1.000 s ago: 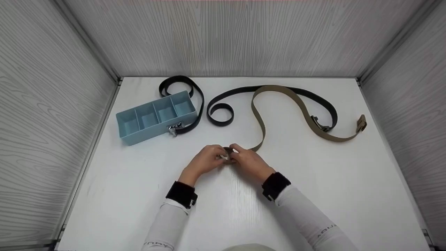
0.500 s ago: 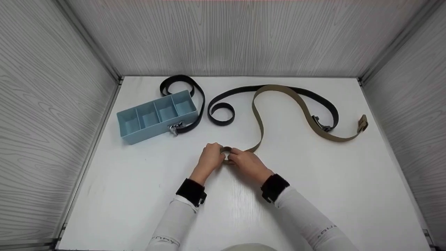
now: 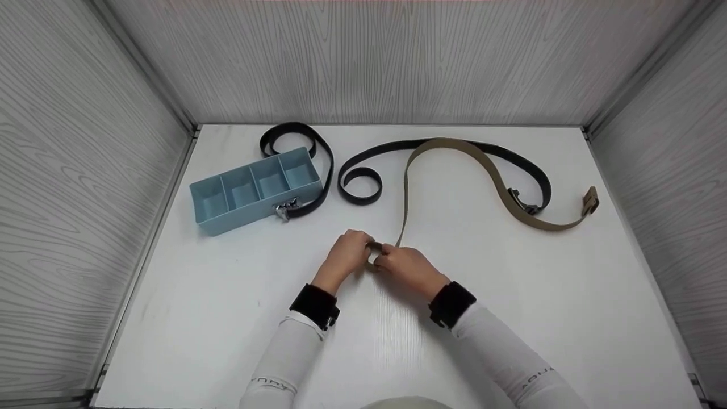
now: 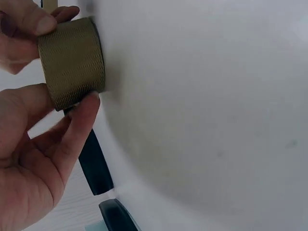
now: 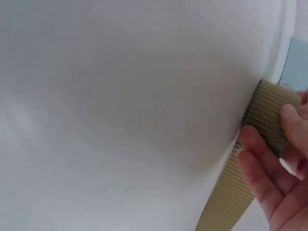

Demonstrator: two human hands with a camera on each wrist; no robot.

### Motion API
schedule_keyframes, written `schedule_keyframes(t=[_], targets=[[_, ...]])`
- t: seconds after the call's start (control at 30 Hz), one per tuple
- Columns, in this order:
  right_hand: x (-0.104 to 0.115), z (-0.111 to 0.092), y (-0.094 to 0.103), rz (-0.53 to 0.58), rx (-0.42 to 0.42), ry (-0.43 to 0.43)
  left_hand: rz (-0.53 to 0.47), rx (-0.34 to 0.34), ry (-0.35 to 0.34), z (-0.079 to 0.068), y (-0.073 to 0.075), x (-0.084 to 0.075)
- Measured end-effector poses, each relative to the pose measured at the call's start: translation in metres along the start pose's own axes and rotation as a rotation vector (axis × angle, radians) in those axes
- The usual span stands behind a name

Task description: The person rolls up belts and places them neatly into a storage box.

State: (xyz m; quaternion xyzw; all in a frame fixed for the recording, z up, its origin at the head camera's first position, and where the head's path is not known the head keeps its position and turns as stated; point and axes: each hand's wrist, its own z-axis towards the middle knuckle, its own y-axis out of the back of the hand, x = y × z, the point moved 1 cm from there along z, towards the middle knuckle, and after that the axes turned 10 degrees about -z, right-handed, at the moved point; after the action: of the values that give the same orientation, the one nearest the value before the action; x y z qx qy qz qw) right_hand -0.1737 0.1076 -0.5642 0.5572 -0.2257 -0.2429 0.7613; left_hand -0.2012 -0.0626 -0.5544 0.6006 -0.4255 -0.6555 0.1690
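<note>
An olive-brown webbing belt (image 3: 448, 144) runs in a wavy line across the table, with its buckle (image 3: 590, 200) at the right end. Its near end is rolled into a small ring, standing on edge between both hands. My left hand (image 3: 346, 255) pinches the left side of that ring; in the left wrist view the rolled webbing (image 4: 72, 62) sits between thumb and finger. My right hand (image 3: 412, 268) grips the right side, where the loose strap (image 5: 228, 192) leaves the roll. The inside of the ring is mostly covered by fingers.
A light blue box (image 3: 244, 218) with several compartments stands at the left. Against it lies a black belt (image 3: 328, 165) with a silver buckle (image 3: 287, 209). Another black belt (image 3: 392, 146), one end curled, passes under the olive-brown one; its dark buckle (image 3: 522, 203) lies right.
My left hand has shifted right and now holds the ring from its far left side. The strap leading into the roll has swung left and runs straighter.
</note>
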Motion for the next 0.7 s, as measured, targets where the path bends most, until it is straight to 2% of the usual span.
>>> schedule_keyframes(t=[0.1,0.17,0.23,0.33,0.5,0.6,0.7], targets=[[0.004,0.000,-0.002,-0.053,-0.037,-0.011,-0.015,-0.064,0.106,0.000,-0.002,-0.004],[0.004,0.000,-0.002,-0.051,-0.034,-0.018,-0.018,-0.073,0.140,-0.001,-0.003,-0.005],[0.002,0.000,0.000,-0.025,-0.010,-0.015,0.006,-0.055,0.128,0.000,-0.003,-0.006],[-0.003,-0.001,0.005,0.002,0.037,-0.011,0.056,-0.016,0.075,0.002,-0.002,-0.004],[-0.008,0.000,0.009,0.040,0.075,0.017,0.115,0.004,0.023,0.002,-0.002,-0.001],[-0.005,0.001,0.007,0.024,0.052,0.025,0.115,-0.040,0.042,0.000,-0.003,-0.003],[0.000,0.002,0.004,-0.026,0.010,0.005,0.092,-0.083,0.099,-0.002,-0.003,-0.006]])
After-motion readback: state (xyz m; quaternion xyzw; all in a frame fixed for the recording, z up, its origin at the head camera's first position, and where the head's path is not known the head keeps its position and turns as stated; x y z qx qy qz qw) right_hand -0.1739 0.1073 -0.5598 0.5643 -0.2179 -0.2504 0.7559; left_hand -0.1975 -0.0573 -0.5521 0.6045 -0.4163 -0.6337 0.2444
